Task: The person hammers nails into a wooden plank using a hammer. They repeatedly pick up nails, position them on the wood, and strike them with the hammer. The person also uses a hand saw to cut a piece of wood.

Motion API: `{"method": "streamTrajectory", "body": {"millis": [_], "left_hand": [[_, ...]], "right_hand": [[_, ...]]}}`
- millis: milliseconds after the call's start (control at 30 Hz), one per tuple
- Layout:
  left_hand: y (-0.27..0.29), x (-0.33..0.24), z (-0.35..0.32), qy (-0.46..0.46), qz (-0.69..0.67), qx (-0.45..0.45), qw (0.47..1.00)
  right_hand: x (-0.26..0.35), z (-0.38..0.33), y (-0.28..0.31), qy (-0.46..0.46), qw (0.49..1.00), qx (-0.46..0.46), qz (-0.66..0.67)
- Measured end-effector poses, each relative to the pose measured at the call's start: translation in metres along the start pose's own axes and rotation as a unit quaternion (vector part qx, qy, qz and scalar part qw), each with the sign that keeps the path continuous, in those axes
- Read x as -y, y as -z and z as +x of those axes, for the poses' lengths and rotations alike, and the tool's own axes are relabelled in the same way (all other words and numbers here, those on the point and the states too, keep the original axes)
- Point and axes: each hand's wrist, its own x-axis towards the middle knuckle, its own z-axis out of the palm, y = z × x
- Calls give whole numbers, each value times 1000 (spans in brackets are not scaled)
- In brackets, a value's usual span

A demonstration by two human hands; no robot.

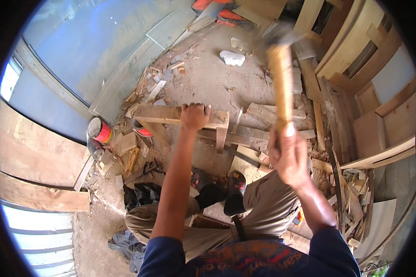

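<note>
Forward-left of the right hand (289, 157), the wooden beam (159, 113) runs left to right. Right hand: closed around the handle of a raised, motion-blurred hammer (283, 85). Left hand (195, 116): nearer, fingers curled over the beam.

Open room lies over the floor (203, 83) between the wooden beam (159, 113) and white chunk (232, 58), the hammer (282, 85) barring its right.

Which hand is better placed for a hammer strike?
Right, likely: the right hand grips the raised hammer by its handle, while the left hand is occupied holding the wooden beam.
</note>
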Motion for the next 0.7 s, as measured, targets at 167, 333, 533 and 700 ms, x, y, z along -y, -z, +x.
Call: {"method": "streamTrajectory", "body": {"millis": [167,333,533,700], "left_hand": [[1,-15,9,-20,-22,-4,1000],[8,-4,-1,8,4,26,1000],[8,-5,5,5,-16,61,998],[-3,-12,1,8,-14,5,1000]], "right_hand": [[-108,-30,-14,26,993,-23,-110],[-114,-38,-7,-161,971,18,-175],[-49,-10,-13,59,995,-29,-70],[-122,-44,-8,-199,930,97,-295]]}}
